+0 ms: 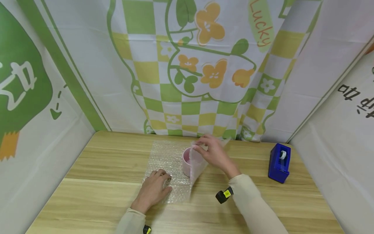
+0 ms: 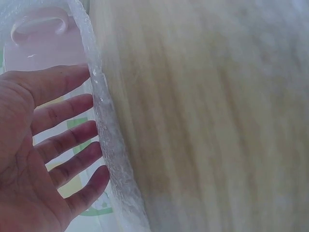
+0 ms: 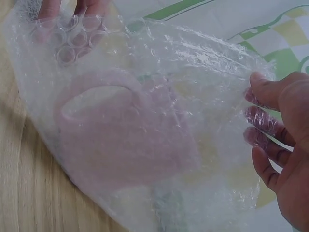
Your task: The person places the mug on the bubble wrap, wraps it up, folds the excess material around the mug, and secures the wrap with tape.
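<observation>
A pink mug [image 1: 186,165] stands upright on a sheet of clear bubble wrap [image 1: 165,154] on the table. My right hand [image 1: 214,154] pinches the sheet's right edge between thumb and fingers and holds it raised beside the mug. Through that lifted film, the right wrist view shows the mug's body and handle [image 3: 91,99], blurred by the plastic. My left hand [image 1: 153,190] rests on the wrap left of the mug, fingers spread. Its fingertips [image 2: 91,130] touch the flat sheet in the left wrist view, and the mug is a short way off.
A blue tape dispenser [image 1: 279,164] with a roll in it stands at the right of the wooden table [image 1: 102,169]. Printed cloth [image 1: 201,110] hangs along the table's back edge, and white printed walls rise on both sides.
</observation>
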A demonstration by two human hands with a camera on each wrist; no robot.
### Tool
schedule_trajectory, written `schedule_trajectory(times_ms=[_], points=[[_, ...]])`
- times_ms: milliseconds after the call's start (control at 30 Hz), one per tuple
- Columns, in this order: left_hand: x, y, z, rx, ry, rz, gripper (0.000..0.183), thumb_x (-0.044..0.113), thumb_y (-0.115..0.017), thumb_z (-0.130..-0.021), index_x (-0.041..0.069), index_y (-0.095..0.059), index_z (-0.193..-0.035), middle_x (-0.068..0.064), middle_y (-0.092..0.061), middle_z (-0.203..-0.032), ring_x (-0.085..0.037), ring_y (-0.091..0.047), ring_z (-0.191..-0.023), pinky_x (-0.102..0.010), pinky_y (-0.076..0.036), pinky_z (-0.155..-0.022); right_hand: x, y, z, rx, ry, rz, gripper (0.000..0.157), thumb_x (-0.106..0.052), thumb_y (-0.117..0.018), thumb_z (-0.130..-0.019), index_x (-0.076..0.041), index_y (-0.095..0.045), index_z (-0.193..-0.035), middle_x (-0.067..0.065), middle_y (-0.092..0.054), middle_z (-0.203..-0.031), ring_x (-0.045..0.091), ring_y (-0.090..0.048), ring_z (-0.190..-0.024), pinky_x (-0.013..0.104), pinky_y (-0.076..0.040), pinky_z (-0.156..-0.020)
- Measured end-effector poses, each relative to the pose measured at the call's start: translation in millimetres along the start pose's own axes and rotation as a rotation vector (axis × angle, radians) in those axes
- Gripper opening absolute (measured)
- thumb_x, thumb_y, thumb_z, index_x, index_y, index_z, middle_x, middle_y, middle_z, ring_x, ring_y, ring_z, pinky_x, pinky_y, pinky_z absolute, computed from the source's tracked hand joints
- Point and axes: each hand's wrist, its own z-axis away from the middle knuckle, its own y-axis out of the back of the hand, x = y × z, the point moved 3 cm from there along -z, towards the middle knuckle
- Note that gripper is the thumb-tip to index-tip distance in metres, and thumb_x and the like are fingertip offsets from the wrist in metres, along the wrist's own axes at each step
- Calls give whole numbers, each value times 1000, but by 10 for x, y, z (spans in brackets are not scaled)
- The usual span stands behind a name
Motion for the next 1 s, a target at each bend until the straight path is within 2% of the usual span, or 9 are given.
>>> schedule_trajectory(times_ms=[100,333,733,1000], points=[[0,0,0,-3,1,2,35,21,-84,-79,8,-73,-111,-9,-65,-115,-33,-59,-106,-54,-55,-80,17,-62,-47,-9,-8,-8,10,-14,-75,-93,-6,-77,-98,4,-68,-97,25,-64,-93,45,-56,-80],[-3,-3,7,-5,-4,1,36,21,-83,-80,8,-73,-112,-9,-65,-115,-33,-59,-106,-54,-55,-81,43,-195,-117,-13,-24,34,10,-15,-76,-92,-7,-78,-97,3,-68,-94,23,-62,-92,38,-52,-79],[2,14,5,-20,-5,6,37,22,-83,-81,7,-72,-113,-11,-65,-117,-34,-59,-108,-55,-55,-84,62,-361,-187,-53,-84,76,12,-16,-76,-92,-6,-79,-98,7,-69,-99,29,-62,-101,46,-51,-91],[4,25,7,-19,-15,-1,37,22,-84,-81,7,-72,-113,-11,-65,-116,-34,-60,-107,-54,-55,-85,86,-454,-213,-60,-56,153,13,-18,-77,-91,-8,-80,-98,8,-71,-98,29,-62,-96,44,-50,-87]])
